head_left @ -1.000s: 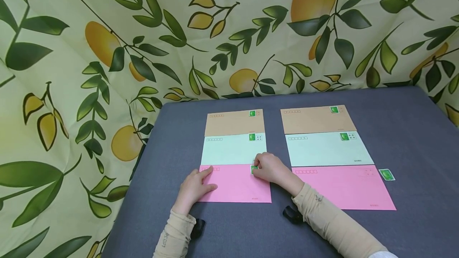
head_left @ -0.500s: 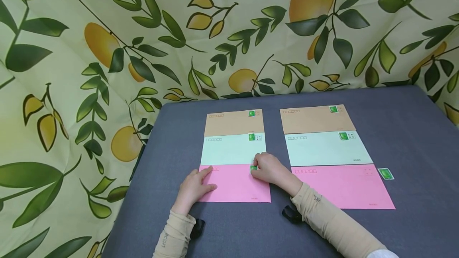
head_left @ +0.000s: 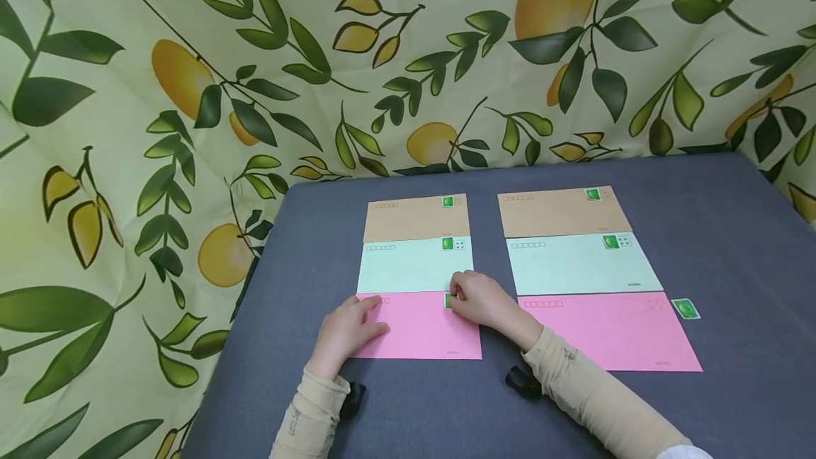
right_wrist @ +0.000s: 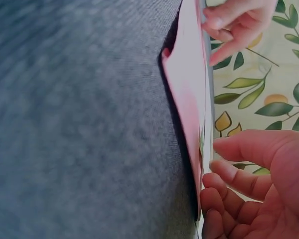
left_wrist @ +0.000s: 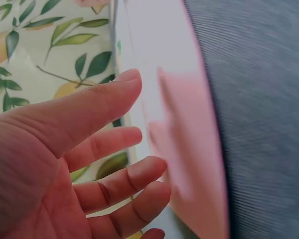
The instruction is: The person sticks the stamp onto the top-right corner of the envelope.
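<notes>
In the head view, a pink envelope (head_left: 414, 335) lies in front of me with a green stamp (head_left: 448, 301) at its top right corner. My right hand (head_left: 487, 303) is at that stamp, covering part of it. In the right wrist view, the thumb and index fingertip of the right hand (right_wrist: 259, 184) are slightly apart, with nothing visible between them; the other fingers are bent. My left hand (head_left: 344, 335) is over the envelope's left edge. The left wrist view shows the left hand (left_wrist: 65, 164) with its fingers spread and loosely bent, holding nothing.
Behind the pink envelope lie a mint envelope (head_left: 408, 268) and a brown envelope (head_left: 408, 224), both stamped. A second column has brown (head_left: 554, 214), mint (head_left: 574, 268) and pink (head_left: 593, 338) envelopes. A loose green stamp (head_left: 686, 309) lies at its right on the dark tablecloth (head_left: 752, 253).
The left hand has lifted and shifted slightly right. The right hand's thumb has drawn back a little at the stamp. The envelopes have not moved.
</notes>
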### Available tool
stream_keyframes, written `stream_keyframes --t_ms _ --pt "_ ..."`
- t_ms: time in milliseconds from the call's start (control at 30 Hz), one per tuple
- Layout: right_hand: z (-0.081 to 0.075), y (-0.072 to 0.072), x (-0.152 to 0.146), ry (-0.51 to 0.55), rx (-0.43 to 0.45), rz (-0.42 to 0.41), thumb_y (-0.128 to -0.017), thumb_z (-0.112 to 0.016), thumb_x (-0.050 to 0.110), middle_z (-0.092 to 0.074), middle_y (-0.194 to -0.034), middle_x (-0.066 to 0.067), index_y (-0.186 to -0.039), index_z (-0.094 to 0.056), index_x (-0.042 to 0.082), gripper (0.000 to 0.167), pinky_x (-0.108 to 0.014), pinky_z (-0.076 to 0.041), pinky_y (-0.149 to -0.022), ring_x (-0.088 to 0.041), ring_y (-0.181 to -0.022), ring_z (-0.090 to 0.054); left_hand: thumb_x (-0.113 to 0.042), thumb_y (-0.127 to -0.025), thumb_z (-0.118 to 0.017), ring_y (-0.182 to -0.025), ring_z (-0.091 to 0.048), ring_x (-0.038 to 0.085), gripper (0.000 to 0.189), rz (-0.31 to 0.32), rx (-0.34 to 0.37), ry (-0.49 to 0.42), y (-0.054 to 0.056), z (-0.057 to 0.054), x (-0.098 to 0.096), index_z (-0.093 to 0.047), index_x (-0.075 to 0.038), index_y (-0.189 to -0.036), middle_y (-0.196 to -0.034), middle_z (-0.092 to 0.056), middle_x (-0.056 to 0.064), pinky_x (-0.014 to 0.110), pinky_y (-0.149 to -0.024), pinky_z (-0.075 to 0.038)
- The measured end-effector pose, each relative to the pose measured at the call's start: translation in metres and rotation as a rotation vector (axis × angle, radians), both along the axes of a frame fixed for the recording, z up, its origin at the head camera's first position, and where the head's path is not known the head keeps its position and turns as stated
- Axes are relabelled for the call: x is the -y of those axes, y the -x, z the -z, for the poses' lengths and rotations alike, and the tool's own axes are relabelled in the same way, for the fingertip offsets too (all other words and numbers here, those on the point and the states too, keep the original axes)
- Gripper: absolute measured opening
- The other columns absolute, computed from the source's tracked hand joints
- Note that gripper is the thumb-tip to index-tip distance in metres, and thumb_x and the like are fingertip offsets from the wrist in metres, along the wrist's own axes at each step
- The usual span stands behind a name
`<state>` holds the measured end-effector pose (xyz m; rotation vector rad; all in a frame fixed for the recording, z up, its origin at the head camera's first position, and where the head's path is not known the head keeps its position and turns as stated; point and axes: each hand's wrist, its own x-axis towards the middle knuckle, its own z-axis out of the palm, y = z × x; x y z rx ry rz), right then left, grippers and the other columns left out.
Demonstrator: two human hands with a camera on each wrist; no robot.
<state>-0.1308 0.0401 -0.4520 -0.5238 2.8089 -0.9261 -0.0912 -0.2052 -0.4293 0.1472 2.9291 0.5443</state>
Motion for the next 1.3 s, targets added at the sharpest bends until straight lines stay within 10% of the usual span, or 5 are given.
stream_keyframes --t_ms 733,1300 --pt "-0.027 -0.008 -0.057 0.151 -0.029 -0.023 -0.084 -0.067 0.020 -0.058 -0.076 0.005 -0.088 -0.063 0.013 0.009 -0.023 -0.044 -0.064 -0.009 -0.069 -0.050 -0.041 -0.081 -0.068 -0.067 -0.056 0.014 0.042 0.288 -0.190 0.102 0.021 -0.035 -0.079 -0.066 -0.020 -0.117 -0.083 -0.063 0.001 0.032 -0.063 -0.038" --pt "-0.029 -0.033 -0.161 0.138 -0.063 0.204 -0.088 -0.063 0.029 -0.062 -0.084 0.005 -0.098 -0.065 0.016 0.017 -0.020 -0.043 -0.069 -0.003 -0.076 -0.053 -0.049 -0.082 -0.064 -0.067 -0.054 0.007 0.040 0.540 -0.226 0.155 0.005 -0.026 -0.162 -0.066 -0.028 -0.116 -0.084 -0.061 -0.006 0.023 -0.059 -0.032"
